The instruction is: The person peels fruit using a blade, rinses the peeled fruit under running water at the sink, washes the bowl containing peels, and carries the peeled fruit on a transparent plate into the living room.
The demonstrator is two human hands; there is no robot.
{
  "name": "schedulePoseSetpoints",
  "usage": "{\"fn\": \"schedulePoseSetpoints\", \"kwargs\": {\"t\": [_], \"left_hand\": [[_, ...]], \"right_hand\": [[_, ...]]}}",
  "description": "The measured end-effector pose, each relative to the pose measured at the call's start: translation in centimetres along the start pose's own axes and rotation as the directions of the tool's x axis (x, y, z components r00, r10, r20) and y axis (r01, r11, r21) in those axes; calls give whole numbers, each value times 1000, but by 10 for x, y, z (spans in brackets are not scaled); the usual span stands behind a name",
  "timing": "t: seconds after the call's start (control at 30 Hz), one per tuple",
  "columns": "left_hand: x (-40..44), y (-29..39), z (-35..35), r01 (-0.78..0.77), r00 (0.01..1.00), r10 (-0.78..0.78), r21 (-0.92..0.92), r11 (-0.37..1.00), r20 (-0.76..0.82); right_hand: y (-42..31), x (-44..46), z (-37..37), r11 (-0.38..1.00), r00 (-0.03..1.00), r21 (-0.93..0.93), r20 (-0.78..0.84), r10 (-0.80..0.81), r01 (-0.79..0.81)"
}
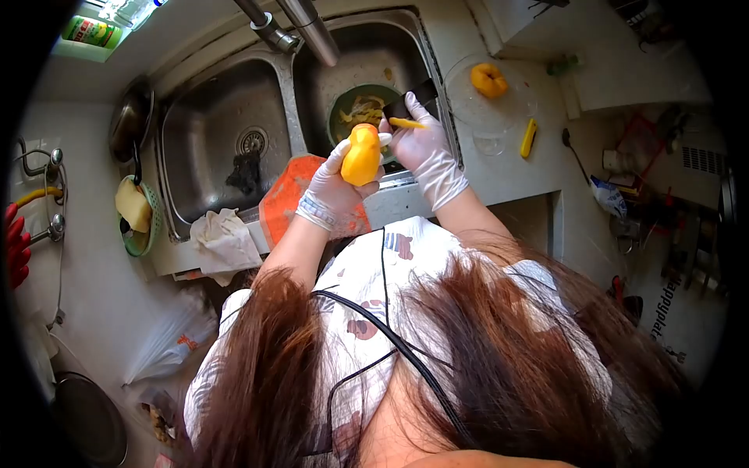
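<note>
left side of frame: steel basin (207, 105) with dark wet thing (246, 173) near its drain, pale cloth (226, 242) over the front edge, orange cloth (292, 195) next along.

center: left hand (331, 187), gloved, is wrapped round a smooth yellow fruit (360, 162), held upright above the front edge of the second basin, orange end up. fingers close about its sides, so the grip looks secure. wet flesh likely slips in a glove, so better a firm cradle low down, no hard squeeze, fingertips kept behind any cutting path.

just beyond, green bowl (334, 117) in the second basin, peelings (363, 108) inside. working right over it should catch the scraps.

right of center: right hand (429, 150), gloved, part open, palm showing, thumb and fingers spread. narrow yellow piece (407, 123) lies across the fingers, dark flat thing (411, 95) sits just beside them; can't tell if either is gripped, or if they're one tool. for good control: short shallow strokes, edge nearly flat to the surface, fruit turned between passes.

upper right: another yellow-orange fruit (489, 80) on a clear plate (462, 97), yellow-handled tool (529, 138) lying apart on the counter.
</note>
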State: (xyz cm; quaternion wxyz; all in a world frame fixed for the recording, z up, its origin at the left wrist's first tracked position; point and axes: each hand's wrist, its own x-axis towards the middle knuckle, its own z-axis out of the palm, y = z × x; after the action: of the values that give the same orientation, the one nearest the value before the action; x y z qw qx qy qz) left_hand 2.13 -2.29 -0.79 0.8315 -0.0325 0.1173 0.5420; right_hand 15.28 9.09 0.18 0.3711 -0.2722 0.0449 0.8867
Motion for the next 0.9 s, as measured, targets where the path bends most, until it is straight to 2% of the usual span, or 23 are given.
{"fn": "schedulePoseSetpoints", "kwargs": {"t": [0.17,0.2,0.3,0.33,0.4,0.43,0.47,0.5,0.53,0.57,0.63,0.67,0.7,0.73,0.77,0.83,0.9], "left_hand": [[6,0,15,-87,934,92,29,996,-346],[11,3,7,-51,935,24,-68,996,-353],[18,5,-8,-166,858,48,-187,968,-511],[17,7,-14,-154,909,33,-261,953,-415],[14,13,-21,-155,925,82,-170,973,-370],[13,14,-20,-158,932,107,-124,980,-345],[10,15,-16,-168,932,141,-55,984,-335],[7,16,-19,-172,936,163,-1,985,-311],[6,16,-23,-170,942,178,52,984,-285],[8,20,-24,-167,949,190,110,980,-250],[6,19,-16,-218,897,304,277,936,-322],[5,16,-15,-233,886,333,310,922,-324],[5,15,-11,-240,877,355,345,907,-324],[5,11,-4,-242,828,395,382,892,-399],[6,11,-5,-240,820,406,402,883,-403],[9,10,-6,-234,806,427,441,866,-410],[10,9,-5,-225,799,444,484,845,-404]], "right_hand": [[12,-4,-7,997,991,-15,107,-80,82],[14,-3,-8,992,988,-38,106,-114,119],[13,-6,-2,970,975,-117,99,-201,212],[10,-8,3,959,969,-157,111,-221,237],[0,-1,4,910,947,-269,136,-290,317],[-12,12,-4,614,873,-630,247,-422,475],[-25,25,-13,172,767,-846,349,-538,505],[-30,19,7,4,709,-861,415,-570,508],[-32,53,-35,-681,472,-696,691,-548,228],[-29,56,-55,-646,459,-726,669,-584,236],[-22,51,-49,-582,428,-762,644,-633,285],[-21,35,-37,-121,615,-859,447,-650,497],[-20,30,-36,63,689,-899,285,-666,433],[-16,19,-22,257,742,-835,239,-627,486],[-9,8,-9,442,790,-735,205,-578,514],[-2,0,-4,579,895,-709,174,-411,403],[9,-9,9,531,912,-757,215,-348,381]]}}
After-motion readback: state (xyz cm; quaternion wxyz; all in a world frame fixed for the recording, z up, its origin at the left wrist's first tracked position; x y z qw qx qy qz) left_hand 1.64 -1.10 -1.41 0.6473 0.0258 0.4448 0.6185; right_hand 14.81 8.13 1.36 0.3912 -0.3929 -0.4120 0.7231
